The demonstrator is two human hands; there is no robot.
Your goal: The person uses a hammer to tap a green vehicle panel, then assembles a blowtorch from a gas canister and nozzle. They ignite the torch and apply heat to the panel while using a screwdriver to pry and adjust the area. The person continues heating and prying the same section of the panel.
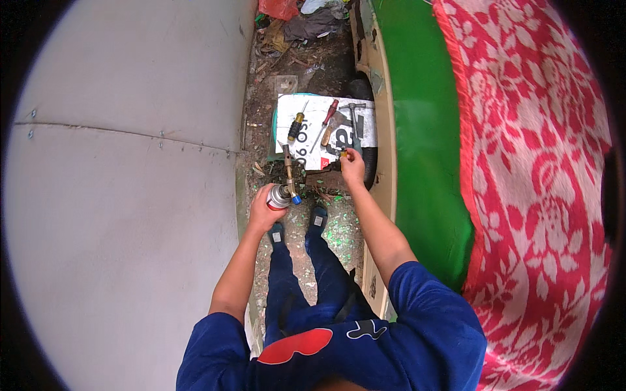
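Note:
My left hand point(263, 208) is closed around a gas canister point(278, 195) with a brass torch head and blue knob point(295, 199), its nozzle pointing up toward the board. My right hand point(353, 168) pinches a small yellow item point(344, 154), too small to name, over the board's right side. On the white printed board point(288, 107) lie a yellow-and-black screwdriver point(297, 125), a red-handled screwdriver point(330, 113), a short wooden-handled tool point(326, 138) and a hammer point(352, 107).
A pale wall point(124, 195) lines my left. On the right are a cream edge point(378, 130), a green panel point(424, 182) and a red floral cloth point(521, 182). Rubbish point(306, 26) lies at the far end; my feet stand on gritty ground point(342, 241) with green flecks.

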